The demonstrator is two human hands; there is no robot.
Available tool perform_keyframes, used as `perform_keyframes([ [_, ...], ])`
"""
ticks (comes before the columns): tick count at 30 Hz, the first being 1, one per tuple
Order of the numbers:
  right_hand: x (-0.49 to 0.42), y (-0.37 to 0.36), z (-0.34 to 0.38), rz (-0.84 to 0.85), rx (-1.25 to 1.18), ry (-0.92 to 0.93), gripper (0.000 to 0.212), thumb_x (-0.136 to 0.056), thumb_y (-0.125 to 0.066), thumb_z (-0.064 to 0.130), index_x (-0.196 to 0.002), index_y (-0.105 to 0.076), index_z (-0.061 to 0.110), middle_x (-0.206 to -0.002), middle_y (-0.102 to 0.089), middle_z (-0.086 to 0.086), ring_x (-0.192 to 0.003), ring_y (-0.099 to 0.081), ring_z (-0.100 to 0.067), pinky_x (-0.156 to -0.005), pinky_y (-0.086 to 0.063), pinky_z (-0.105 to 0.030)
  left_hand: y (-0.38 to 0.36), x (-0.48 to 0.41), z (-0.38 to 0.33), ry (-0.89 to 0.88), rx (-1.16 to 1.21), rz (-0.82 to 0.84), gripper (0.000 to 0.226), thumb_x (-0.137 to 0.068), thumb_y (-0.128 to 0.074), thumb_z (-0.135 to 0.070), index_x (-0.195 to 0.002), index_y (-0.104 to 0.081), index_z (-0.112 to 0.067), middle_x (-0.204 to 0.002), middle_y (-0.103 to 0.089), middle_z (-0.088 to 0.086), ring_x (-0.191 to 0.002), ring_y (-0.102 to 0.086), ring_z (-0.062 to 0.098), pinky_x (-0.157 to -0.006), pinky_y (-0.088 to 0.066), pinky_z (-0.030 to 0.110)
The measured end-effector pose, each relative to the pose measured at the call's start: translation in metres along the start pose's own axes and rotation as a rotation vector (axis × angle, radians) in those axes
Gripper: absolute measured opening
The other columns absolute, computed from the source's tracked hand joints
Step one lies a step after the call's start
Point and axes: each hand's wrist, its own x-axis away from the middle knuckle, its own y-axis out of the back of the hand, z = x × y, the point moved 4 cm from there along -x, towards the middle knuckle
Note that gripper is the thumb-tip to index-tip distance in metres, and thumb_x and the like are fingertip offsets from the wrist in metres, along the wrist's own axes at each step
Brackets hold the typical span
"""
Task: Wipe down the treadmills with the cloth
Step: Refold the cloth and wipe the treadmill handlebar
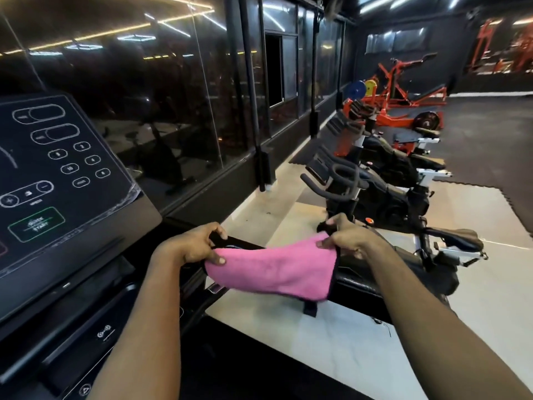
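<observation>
A pink cloth (277,268) with a dark edge hangs stretched between both hands, low in the middle of the view. My left hand (193,245) pinches its left corner and my right hand (350,241) pinches its upper right corner. The cloth is held just above the treadmill's black right handrail (357,285). The treadmill's dark console (60,180), with white button outlines and a green start key, fills the left side. Part of the handrail is hidden behind the cloth.
Black exercise bikes (383,194) stand in a row to the right on a pale tiled floor (360,350). Orange weight machines (398,102) sit further back on dark matting. A dark glass wall (161,105) runs behind the console.
</observation>
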Motion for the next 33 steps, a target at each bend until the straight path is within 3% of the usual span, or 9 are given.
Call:
perform_keyframes([
  [2, 0.000, 0.007, 0.006, -0.093, 0.090, 0.066, 0.050, -0.077, -0.086, 0.007, -0.110, -0.051, 0.018, -0.097, -0.057, -0.008, -0.080, -0.053, -0.017, -0.054, -0.040, -0.026, 0.004, -0.007, -0.003, -0.052, 0.029, -0.139, 0.032, -0.072, -0.087, -0.003, -0.095, -0.069, -0.016, -0.089, -0.066, 0.007, -0.088, -0.061, 0.022, -0.071, -0.052, 0.031],
  [4, -0.004, 0.016, 0.012, -0.183, 0.054, 0.113, 0.030, -0.073, -0.091, 0.015, -0.089, -0.065, 0.016, -0.088, -0.067, -0.010, -0.077, -0.057, -0.020, -0.055, -0.044, -0.025, 0.009, -0.011, -0.004, -0.071, 0.076, -0.264, 0.021, -0.073, -0.086, -0.003, -0.084, -0.072, -0.016, -0.086, -0.072, 0.008, -0.084, -0.065, 0.022, -0.072, -0.056, 0.034],
  [8, -0.001, 0.022, 0.016, 0.045, 0.026, 0.102, 0.028, -0.065, -0.094, 0.015, -0.086, -0.075, 0.016, -0.085, -0.065, -0.012, -0.080, -0.051, -0.026, -0.064, -0.043, -0.029, 0.024, -0.010, -0.008, -0.063, 0.068, -0.437, 0.019, -0.071, -0.087, -0.006, -0.075, -0.077, -0.022, -0.081, -0.074, -0.001, -0.087, -0.067, 0.016, -0.077, -0.050, 0.028],
  [10, 0.002, 0.022, 0.022, 0.130, 0.175, 0.157, 0.031, -0.064, -0.092, 0.008, -0.090, -0.079, 0.020, -0.096, -0.070, -0.014, -0.086, -0.057, -0.030, -0.075, -0.049, -0.032, 0.031, -0.009, -0.012, -0.053, 0.067, -0.483, 0.019, -0.068, -0.090, -0.007, -0.074, -0.077, -0.020, -0.076, -0.072, 0.000, -0.080, -0.064, 0.016, -0.070, -0.046, 0.025],
  [13, -0.003, 0.027, 0.034, 0.004, 0.286, 0.232, 0.019, -0.073, -0.086, 0.002, -0.077, -0.080, 0.019, -0.089, -0.077, -0.003, -0.094, -0.068, -0.022, -0.097, -0.053, -0.038, 0.038, -0.006, -0.021, -0.049, 0.061, -0.553, 0.020, -0.065, -0.092, -0.009, -0.077, -0.078, -0.015, -0.073, -0.069, 0.001, -0.073, -0.060, 0.016, -0.064, -0.044, 0.024],
  [16, -0.002, 0.042, 0.049, -0.207, 0.232, 0.197, 0.014, -0.079, -0.085, 0.009, -0.072, -0.078, 0.019, -0.077, -0.075, -0.003, -0.084, -0.068, -0.020, -0.087, -0.057, -0.036, 0.043, -0.006, -0.027, -0.054, 0.066, -0.590, 0.021, -0.065, -0.093, -0.010, -0.080, -0.078, -0.015, -0.072, -0.067, -0.001, -0.072, -0.060, 0.016, -0.063, -0.043, 0.025],
  [19, -0.002, 0.049, 0.060, -0.244, 0.198, 0.180, 0.007, -0.082, -0.083, 0.011, -0.078, -0.077, 0.010, -0.075, -0.073, -0.011, -0.068, -0.066, -0.017, -0.078, -0.061, -0.040, 0.047, -0.006, -0.033, -0.067, 0.051, -0.610, 0.019, -0.072, -0.088, -0.006, -0.084, -0.077, -0.017, -0.074, -0.066, -0.003, -0.072, -0.059, 0.011, -0.058, -0.039, 0.020],
  [22, 0.004, 0.053, 0.070, -0.287, 0.121, 0.180, 0.011, -0.083, -0.081, 0.003, -0.078, -0.071, 0.006, -0.070, -0.070, -0.009, -0.048, -0.063, -0.011, -0.054, -0.056, -0.025, 0.051, -0.002, -0.040, -0.070, 0.095, -0.680, 0.016, -0.076, -0.085, -0.005, -0.085, -0.076, -0.015, -0.076, -0.064, -0.002, -0.068, -0.056, 0.006, -0.054, -0.035, 0.014],
  [33, 0.012, 0.060, 0.090, -0.248, 0.131, 0.246, 0.009, -0.093, -0.070, 0.007, -0.086, -0.074, 0.004, -0.079, -0.069, -0.002, -0.079, -0.062, -0.014, -0.071, -0.050, -0.026, 0.069, 0.000, -0.049, -0.086, 0.114, -0.744, 0.015, -0.090, -0.075, -0.017, -0.079, -0.065, -0.014, -0.067, -0.053, -0.002, -0.062, -0.048, 0.012, -0.055, -0.035, 0.024],
])
